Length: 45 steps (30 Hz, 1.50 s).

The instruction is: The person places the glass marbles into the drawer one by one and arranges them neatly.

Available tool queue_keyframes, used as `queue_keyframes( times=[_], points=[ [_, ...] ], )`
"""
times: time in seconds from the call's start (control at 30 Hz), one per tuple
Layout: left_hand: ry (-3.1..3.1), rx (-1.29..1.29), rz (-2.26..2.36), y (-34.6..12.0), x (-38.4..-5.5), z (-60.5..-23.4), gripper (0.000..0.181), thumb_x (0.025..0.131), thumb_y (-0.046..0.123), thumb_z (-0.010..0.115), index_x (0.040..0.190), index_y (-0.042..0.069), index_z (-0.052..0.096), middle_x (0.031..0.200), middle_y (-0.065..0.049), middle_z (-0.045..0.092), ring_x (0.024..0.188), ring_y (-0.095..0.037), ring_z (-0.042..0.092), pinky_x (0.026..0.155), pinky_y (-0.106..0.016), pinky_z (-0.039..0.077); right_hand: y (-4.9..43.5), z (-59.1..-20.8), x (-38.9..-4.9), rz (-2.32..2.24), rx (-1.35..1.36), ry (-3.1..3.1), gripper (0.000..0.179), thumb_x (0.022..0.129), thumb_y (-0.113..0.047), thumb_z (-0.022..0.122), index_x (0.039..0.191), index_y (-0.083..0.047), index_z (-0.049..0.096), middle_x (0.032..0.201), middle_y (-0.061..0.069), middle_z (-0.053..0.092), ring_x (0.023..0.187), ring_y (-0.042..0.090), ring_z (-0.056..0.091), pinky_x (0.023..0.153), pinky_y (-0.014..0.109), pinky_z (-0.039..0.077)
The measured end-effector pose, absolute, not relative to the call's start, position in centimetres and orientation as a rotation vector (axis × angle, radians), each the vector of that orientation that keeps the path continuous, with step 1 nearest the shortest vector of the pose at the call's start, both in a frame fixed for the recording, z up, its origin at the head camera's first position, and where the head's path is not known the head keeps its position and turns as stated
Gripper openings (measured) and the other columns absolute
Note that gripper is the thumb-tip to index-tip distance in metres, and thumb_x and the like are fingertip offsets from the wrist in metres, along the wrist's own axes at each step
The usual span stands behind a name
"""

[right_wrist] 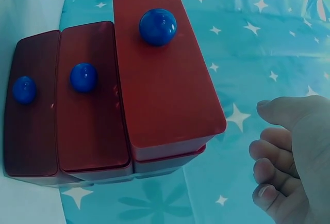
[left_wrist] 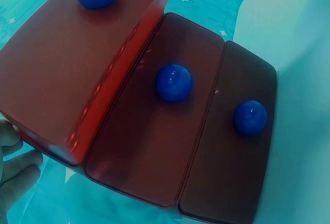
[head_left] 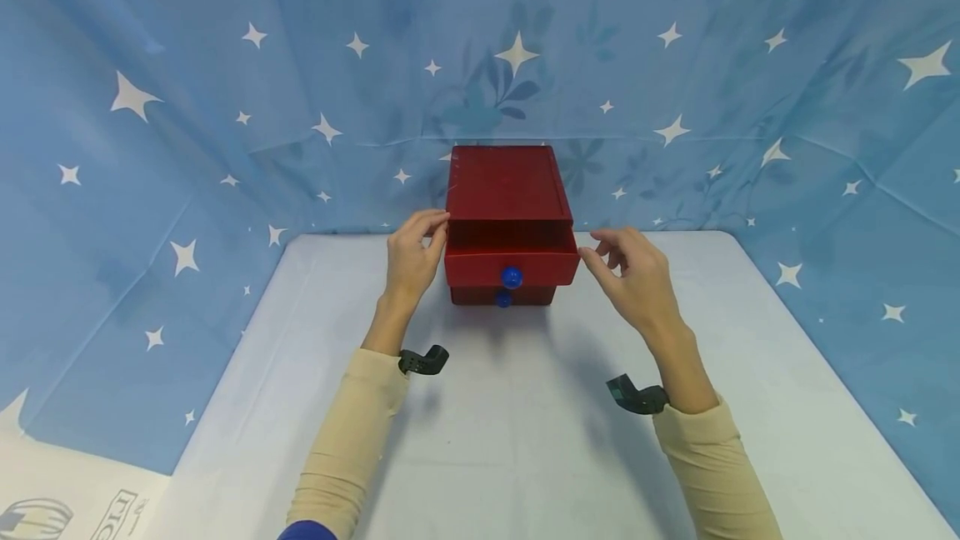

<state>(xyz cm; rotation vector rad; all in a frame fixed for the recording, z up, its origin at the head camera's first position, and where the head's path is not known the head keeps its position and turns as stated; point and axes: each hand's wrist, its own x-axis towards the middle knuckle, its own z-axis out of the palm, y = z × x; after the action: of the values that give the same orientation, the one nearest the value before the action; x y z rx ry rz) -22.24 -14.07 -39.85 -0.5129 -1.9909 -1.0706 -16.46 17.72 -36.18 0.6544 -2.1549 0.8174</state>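
A small dark red chest of drawers (head_left: 506,182) has its top drawer (head_left: 480,269) pulled out. That drawer carries a round blue knob (head_left: 512,277), and its inside shows as bare red in the head view. Two lower drawers, the middle drawer (left_wrist: 149,131) and the bottom drawer (left_wrist: 227,162), sit pushed in, each with a blue knob. My left hand (head_left: 412,254) rests its fingertips at the chest's left side, beside the open drawer. To the right of the drawer, my right hand (head_left: 637,277) hovers with loosely bent fingers and nothing in them.
The chest stands toward the back of a white-covered table (head_left: 480,440). Behind it hangs a blue curtain (head_left: 360,90) with white stars. Each wrist wears a black camera strap. A white printed sheet (head_left: 82,494) shows at the lower left.
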Motion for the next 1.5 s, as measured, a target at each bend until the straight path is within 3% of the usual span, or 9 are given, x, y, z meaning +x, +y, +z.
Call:
queue_keyframes(
  times=[0.33,0.97,1.5],
  points=[
    [-1.986,-0.52,-1.063,-14.0,-22.2,-39.9,0.019,0.096,0.005,0.063,0.11,0.0,0.075,0.11,-0.014,0.074,0.088,-0.024,0.073,0.081,-0.033,0.062,18.6,-36.2,-15.6,0.814,0.607,-2.166,0.028,0.085,-0.008,0.077,0.11,0.002,0.07,0.085,0.013,0.066,0.069,0.018,0.053,0.064,0.013,0.04],
    [-1.962,-0.528,-1.068,-14.0,-22.4,-39.9,0.018,0.095,0.003,0.064,0.108,0.0,0.075,0.109,-0.014,0.074,0.086,-0.026,0.073,0.08,-0.035,0.063,20.9,-37.1,-14.4,0.769,0.54,-2.159,0.023,0.084,-0.006,0.075,0.104,0.003,0.07,0.083,0.014,0.065,0.07,0.019,0.05,0.061,0.023,0.039],
    [-1.961,-0.517,-1.072,-14.0,-22.2,-39.8,0.017,0.094,0.003,0.065,0.107,-0.001,0.075,0.109,-0.015,0.075,0.086,-0.026,0.073,0.079,-0.035,0.062,23.0,-37.9,-13.7,0.742,0.485,-2.196,0.023,0.084,-0.006,0.075,0.104,0.004,0.07,0.082,0.015,0.065,0.071,0.017,0.049,0.062,0.017,0.037]
  ],
)
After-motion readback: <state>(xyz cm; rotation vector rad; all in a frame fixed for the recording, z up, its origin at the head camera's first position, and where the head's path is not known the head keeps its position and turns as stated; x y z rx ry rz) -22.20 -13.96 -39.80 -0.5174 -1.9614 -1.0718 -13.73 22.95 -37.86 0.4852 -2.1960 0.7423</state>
